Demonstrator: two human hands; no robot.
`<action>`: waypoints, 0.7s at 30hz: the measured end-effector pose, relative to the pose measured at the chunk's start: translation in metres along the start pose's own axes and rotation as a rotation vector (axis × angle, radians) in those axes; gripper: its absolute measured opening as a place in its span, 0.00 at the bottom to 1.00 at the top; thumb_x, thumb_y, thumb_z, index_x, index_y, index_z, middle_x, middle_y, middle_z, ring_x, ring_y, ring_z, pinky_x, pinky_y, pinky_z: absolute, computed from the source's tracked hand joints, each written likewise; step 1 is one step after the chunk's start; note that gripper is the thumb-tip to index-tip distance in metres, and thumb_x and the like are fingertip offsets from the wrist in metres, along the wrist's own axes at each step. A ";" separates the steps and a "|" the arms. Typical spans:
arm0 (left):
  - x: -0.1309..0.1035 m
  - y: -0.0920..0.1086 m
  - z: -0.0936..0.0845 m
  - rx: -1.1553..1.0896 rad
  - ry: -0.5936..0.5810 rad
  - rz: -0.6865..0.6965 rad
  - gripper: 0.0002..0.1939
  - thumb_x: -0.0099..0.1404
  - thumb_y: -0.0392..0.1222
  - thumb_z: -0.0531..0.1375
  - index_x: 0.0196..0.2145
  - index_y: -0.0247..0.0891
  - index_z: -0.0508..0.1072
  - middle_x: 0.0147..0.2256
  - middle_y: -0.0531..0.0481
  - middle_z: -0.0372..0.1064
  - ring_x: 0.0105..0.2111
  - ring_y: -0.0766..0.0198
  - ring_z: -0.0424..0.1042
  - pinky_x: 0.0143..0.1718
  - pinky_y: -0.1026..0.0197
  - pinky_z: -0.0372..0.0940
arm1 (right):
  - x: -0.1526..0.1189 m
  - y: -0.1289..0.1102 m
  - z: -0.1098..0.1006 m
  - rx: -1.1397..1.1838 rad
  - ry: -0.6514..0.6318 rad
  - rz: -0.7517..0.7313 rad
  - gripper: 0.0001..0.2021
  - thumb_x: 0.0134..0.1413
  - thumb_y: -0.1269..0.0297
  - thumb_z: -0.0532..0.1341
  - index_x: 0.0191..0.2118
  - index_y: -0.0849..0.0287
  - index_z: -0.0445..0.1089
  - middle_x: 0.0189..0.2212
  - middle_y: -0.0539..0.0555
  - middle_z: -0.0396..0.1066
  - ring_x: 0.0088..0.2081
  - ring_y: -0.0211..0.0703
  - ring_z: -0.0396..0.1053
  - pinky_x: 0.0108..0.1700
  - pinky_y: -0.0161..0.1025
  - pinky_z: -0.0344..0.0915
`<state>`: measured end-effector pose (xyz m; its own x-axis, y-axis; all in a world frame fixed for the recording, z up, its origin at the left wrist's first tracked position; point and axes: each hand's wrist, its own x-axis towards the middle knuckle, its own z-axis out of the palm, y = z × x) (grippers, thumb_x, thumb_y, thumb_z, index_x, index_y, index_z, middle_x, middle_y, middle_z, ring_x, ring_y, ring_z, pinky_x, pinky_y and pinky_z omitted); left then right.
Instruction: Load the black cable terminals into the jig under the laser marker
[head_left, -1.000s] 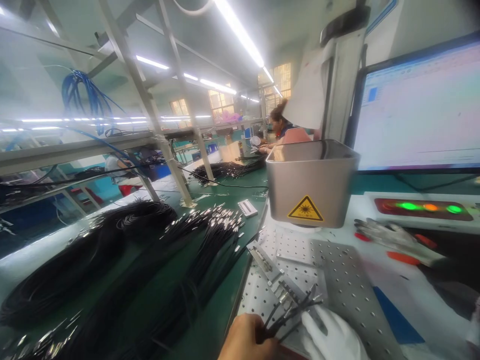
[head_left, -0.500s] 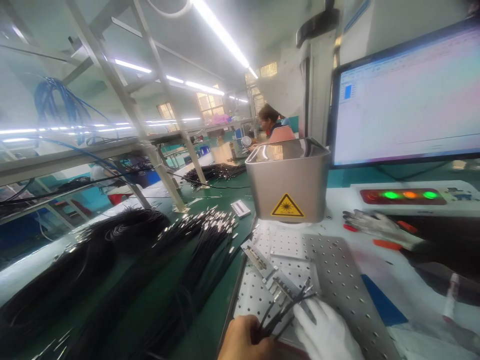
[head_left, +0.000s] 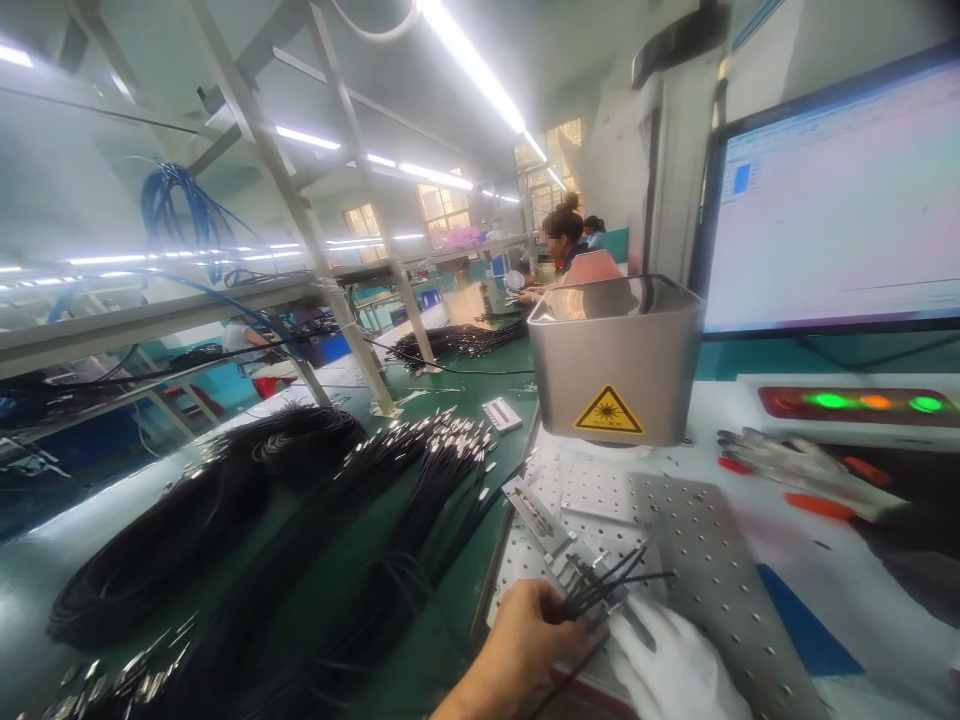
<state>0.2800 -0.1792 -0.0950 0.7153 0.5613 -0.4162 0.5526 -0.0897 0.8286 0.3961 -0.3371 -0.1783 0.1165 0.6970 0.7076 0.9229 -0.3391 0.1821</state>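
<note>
My bare left hand [head_left: 534, 630] is closed round a small bunch of black cables [head_left: 600, 592], whose loose ends fan out to the right. My right hand [head_left: 667, 655], in a white glove, is against the same bunch from the right, with its fingers bent at the cables; part of its grip is hidden. Just beyond both hands lies a metal fixture [head_left: 541, 515] with slots, fixed on a perforated metal plate [head_left: 679, 530]. The cables cover the near end of this fixture.
Thick bundles of black cable with silver ends [head_left: 442, 450] lie on the green bench to the left. Behind the plate stands a metal housing [head_left: 615, 370] with a yellow warning sign. A monitor [head_left: 840, 200], lit buttons [head_left: 877, 403] and a grey glove [head_left: 810, 470] are at right. Another person [head_left: 592, 262] sits beyond.
My left hand has moved up toward the fixture with the cables, and their ends now stick out farther right. The glove stays close beside them. The whole view has shifted slightly.
</note>
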 end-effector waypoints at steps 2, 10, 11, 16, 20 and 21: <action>0.000 0.002 0.003 0.069 0.080 0.000 0.12 0.45 0.43 0.66 0.23 0.38 0.67 0.22 0.56 0.65 0.28 0.62 0.64 0.30 0.61 0.55 | 0.000 0.000 0.001 0.004 0.005 0.000 0.14 0.56 0.69 0.54 0.44 0.55 0.73 0.43 0.58 0.73 0.39 0.48 0.71 0.35 0.38 0.72; -0.003 0.000 0.004 0.212 0.077 0.009 0.09 0.51 0.42 0.59 0.19 0.39 0.63 0.19 0.56 0.62 0.26 0.63 0.63 0.27 0.60 0.51 | -0.001 0.000 0.004 0.030 0.030 0.032 0.13 0.56 0.69 0.54 0.43 0.54 0.73 0.42 0.56 0.73 0.39 0.47 0.70 0.34 0.37 0.69; -0.003 0.000 0.004 0.220 0.064 0.008 0.10 0.51 0.42 0.59 0.18 0.40 0.62 0.19 0.56 0.61 0.26 0.63 0.62 0.26 0.60 0.50 | -0.001 0.000 0.003 0.031 0.036 0.032 0.13 0.56 0.69 0.54 0.43 0.54 0.73 0.42 0.55 0.74 0.39 0.47 0.70 0.34 0.37 0.69; -0.003 0.003 0.003 0.238 0.042 0.031 0.12 0.55 0.42 0.59 0.18 0.40 0.61 0.18 0.57 0.59 0.24 0.64 0.60 0.26 0.60 0.49 | -0.001 0.000 0.002 0.049 0.027 0.047 0.14 0.56 0.69 0.54 0.44 0.54 0.73 0.43 0.55 0.74 0.40 0.47 0.71 0.35 0.37 0.70; -0.004 0.012 0.000 0.130 -0.067 -0.071 0.15 0.56 0.50 0.63 0.21 0.39 0.65 0.17 0.57 0.58 0.21 0.66 0.58 0.25 0.62 0.51 | -0.003 0.002 0.004 0.062 -0.001 0.029 0.14 0.56 0.68 0.55 0.45 0.53 0.73 0.44 0.53 0.74 0.39 0.46 0.71 0.34 0.37 0.71; -0.004 0.014 -0.002 0.119 -0.086 -0.088 0.16 0.55 0.52 0.64 0.21 0.39 0.66 0.17 0.58 0.58 0.20 0.66 0.57 0.24 0.62 0.50 | -0.003 0.002 0.004 0.064 -0.008 0.014 0.14 0.56 0.68 0.55 0.45 0.53 0.73 0.45 0.52 0.74 0.39 0.45 0.71 0.34 0.37 0.71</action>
<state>0.2846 -0.1811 -0.0810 0.6928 0.4997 -0.5200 0.6579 -0.1426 0.7395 0.3993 -0.3374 -0.1828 0.1326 0.6971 0.7046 0.9428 -0.3081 0.1275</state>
